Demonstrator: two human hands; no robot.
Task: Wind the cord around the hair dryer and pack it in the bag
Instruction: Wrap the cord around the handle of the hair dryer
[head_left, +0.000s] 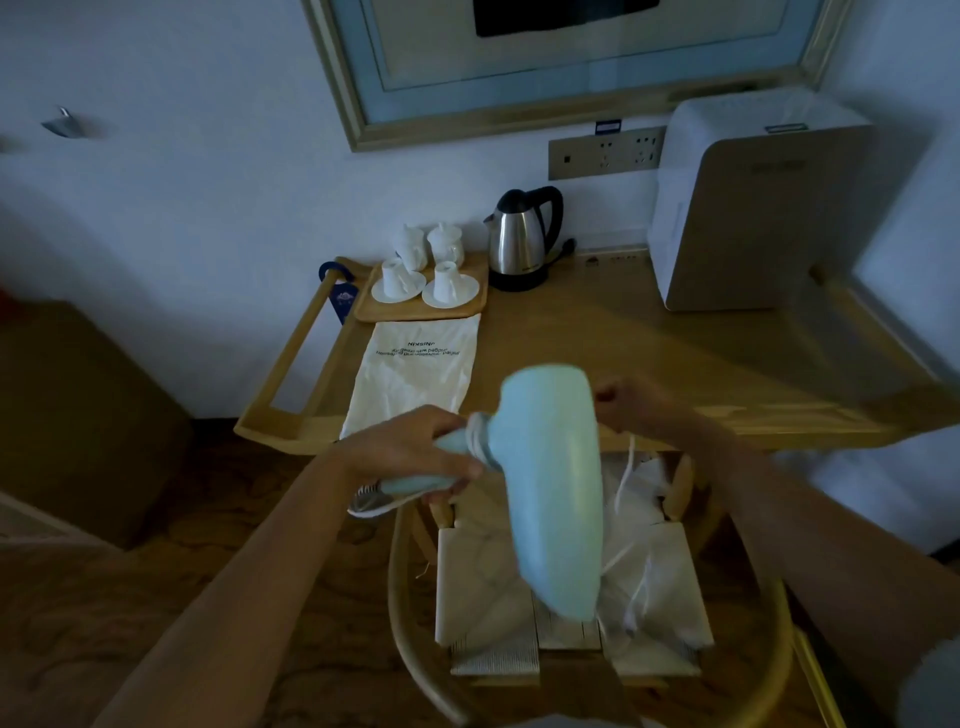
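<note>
A pale blue hair dryer (550, 478) is held in the air above a chair, its barrel pointing down towards me. My left hand (410, 449) grips its handle. A few turns of white cord (480, 436) wrap the handle where it meets the barrel. My right hand (623, 402) is closed behind the barrel, and the loose white cord (626, 480) hangs down from it, blurred. A cream cloth bag (415, 371) with printed text lies flat on the wooden desk (649, 353) beyond the dryer.
A wooden chair (566, 644) with a woven seat stands right below the dryer. On the desk stand a tray of white cups (428, 283), a steel kettle (522, 241) and a white appliance (753, 208). A wall socket panel (605, 153) sits above.
</note>
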